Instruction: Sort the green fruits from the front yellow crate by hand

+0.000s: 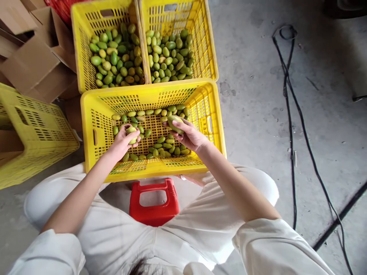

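Note:
My left hand is closed around a yellow-green oval fruit that looks like a small mango; its fingers partly cover it. In my right hand is a larger green mango-like fruit, gripped between thumb and fingers. Both hands are over the inside of the near yellow crate. On its slotted floor lie loose green fruits, in rows along the near side and scattered at the far side. What lies directly under my hands is hidden.
Two more yellow crates with piles of green and yellowish fruit adjoin the far side. Cardboard boxes and another yellow crate stand at left. A red plastic stool is between my legs. Black cables cross the concrete floor at right.

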### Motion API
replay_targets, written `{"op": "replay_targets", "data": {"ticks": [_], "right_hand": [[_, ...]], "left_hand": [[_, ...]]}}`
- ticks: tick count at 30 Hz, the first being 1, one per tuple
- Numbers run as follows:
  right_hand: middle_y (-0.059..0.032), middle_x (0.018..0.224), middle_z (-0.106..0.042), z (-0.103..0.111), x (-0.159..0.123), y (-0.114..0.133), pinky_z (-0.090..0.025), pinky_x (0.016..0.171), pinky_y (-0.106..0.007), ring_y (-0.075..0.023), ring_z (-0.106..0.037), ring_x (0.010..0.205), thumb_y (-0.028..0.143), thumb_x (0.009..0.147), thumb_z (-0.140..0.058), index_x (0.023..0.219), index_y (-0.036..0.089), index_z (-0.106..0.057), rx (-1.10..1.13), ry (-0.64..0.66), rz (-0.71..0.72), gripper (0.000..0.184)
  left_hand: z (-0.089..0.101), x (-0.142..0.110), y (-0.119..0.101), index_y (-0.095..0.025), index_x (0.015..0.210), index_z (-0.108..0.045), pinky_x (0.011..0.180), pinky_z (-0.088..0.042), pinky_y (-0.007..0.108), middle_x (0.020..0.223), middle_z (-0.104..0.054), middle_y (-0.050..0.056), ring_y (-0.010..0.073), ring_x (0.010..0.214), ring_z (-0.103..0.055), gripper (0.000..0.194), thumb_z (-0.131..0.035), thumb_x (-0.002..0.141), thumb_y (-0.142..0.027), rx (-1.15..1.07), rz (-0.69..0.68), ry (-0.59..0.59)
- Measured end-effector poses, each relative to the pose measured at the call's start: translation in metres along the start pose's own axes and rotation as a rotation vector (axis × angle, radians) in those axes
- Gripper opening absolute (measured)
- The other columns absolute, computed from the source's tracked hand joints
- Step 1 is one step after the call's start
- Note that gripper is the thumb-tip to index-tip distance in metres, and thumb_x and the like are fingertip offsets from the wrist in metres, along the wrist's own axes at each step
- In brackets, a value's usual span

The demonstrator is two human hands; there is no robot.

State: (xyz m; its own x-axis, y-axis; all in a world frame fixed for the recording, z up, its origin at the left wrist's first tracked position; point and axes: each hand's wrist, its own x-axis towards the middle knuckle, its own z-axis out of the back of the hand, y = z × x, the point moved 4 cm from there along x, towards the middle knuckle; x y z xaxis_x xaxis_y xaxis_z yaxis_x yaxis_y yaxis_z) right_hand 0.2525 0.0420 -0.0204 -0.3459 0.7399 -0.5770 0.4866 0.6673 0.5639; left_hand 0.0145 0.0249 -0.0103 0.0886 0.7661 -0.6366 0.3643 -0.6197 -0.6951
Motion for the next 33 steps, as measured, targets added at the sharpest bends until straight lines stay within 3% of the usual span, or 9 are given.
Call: {"op": "replay_targets", "data": {"ticks": [4,7,10,15,20,25,28,30,33], "right_hand": [[0.0006,0.069,-0.067,0.001,0.001,-0.003,-0.023,0.032,-0.016,-0.0040,-0.035,0.041,0.052,0.085,-0.082,0.086,0.021,-0.057,-0.080,0.014,-0.040,0.039],[0.0021,0.059,-0.059,0.002,0.002,-0.002,-0.023,0.031,-0.018,-0.0060,-0.032,0.038,0.064,0.092,-0.068,0.084,0.022,-0.057,-0.054,0.022,-0.055,0.045],[0.0010,0.064,-0.062,0.002,0.002,0.005,-0.034,0.035,-0.019,-0.0087,-0.042,0.044,0.056,0.096,-0.065,0.090,0.022,-0.060,0.016,0.007,-0.010,0.035],[-0.0014,0.090,-0.072,0.000,-0.003,0.014,-0.061,0.059,-0.026,-0.0179,-0.071,0.079,0.034,0.089,-0.070,0.108,0.026,-0.063,0.068,-0.012,0.089,0.022],[0.0056,0.095,-0.071,-0.004,-0.008,0.004,-0.063,0.063,-0.021,-0.0137,-0.076,0.081,0.014,0.071,-0.084,0.114,0.030,-0.053,-0.036,0.124,-0.038,0.055],[0.0098,0.079,-0.067,-0.014,-0.014,-0.011,-0.057,0.061,-0.022,-0.0106,-0.067,0.062,0.024,0.067,-0.096,0.109,0.030,-0.044,-0.269,0.227,-0.123,0.067],[0.0077,0.072,-0.065,-0.015,-0.012,-0.014,-0.041,0.048,-0.019,-0.0093,-0.056,0.052,0.046,0.080,-0.090,0.112,0.028,-0.048,-0.352,0.186,-0.081,0.055],[0.0038,0.070,-0.064,-0.013,-0.008,-0.013,-0.033,0.044,-0.021,-0.0106,-0.052,0.050,0.061,0.095,-0.071,0.118,0.024,-0.055,-0.355,0.136,-0.083,0.046],[-0.0001,0.073,-0.064,-0.008,-0.003,-0.009,-0.040,0.047,-0.024,-0.0137,-0.056,0.055,0.056,0.106,-0.050,0.120,0.020,-0.062,-0.250,0.056,-0.097,0.041]], "left_hand": [[0.000,0.002,0.001,-0.022,0.090,-0.053,0.050,-0.049,0.028,0.083,-0.070,0.002,0.0192,0.065,-0.070,0.023,-0.069,0.075,-0.019,-0.070,0.091,0.010],[0.001,0.003,-0.001,-0.021,0.092,-0.057,0.060,-0.057,0.030,0.083,-0.073,0.003,0.0198,0.070,-0.073,0.020,-0.069,0.076,-0.016,-0.072,0.077,0.032],[0.003,0.005,-0.005,-0.019,0.099,-0.065,0.069,-0.059,0.027,0.087,-0.077,0.004,0.0172,0.075,-0.074,0.028,-0.079,0.075,-0.016,-0.042,0.002,0.044],[0.015,0.011,-0.008,-0.017,0.090,-0.071,0.065,-0.053,0.022,0.088,-0.078,0.006,0.0134,0.075,-0.070,0.030,-0.093,0.071,-0.020,-0.080,-0.085,-0.025],[0.022,0.015,-0.011,-0.021,0.086,-0.068,0.057,-0.048,0.024,0.077,-0.068,0.001,0.0127,0.066,-0.064,0.027,-0.085,0.084,-0.043,-0.120,-0.115,-0.088],[0.016,0.009,-0.008,-0.020,0.080,-0.063,0.067,-0.054,0.022,0.078,-0.067,-0.001,0.0112,0.072,-0.064,0.021,-0.084,0.074,-0.023,-0.085,-0.021,-0.082],[0.015,0.006,-0.004,-0.019,0.079,-0.065,0.067,-0.055,0.022,0.082,-0.070,0.000,0.0113,0.074,-0.066,0.025,-0.085,0.065,-0.013,0.008,0.020,-0.100],[0.013,0.006,-0.004,-0.018,0.079,-0.066,0.059,-0.050,0.020,0.076,-0.065,-0.001,0.0087,0.064,-0.061,0.026,-0.088,0.065,-0.014,0.088,0.005,-0.075],[0.009,0.005,-0.009,-0.017,0.079,-0.065,0.047,-0.040,0.019,0.070,-0.058,-0.002,0.0055,0.051,-0.049,0.025,-0.085,0.080,-0.031,0.110,0.002,0.003]]}}
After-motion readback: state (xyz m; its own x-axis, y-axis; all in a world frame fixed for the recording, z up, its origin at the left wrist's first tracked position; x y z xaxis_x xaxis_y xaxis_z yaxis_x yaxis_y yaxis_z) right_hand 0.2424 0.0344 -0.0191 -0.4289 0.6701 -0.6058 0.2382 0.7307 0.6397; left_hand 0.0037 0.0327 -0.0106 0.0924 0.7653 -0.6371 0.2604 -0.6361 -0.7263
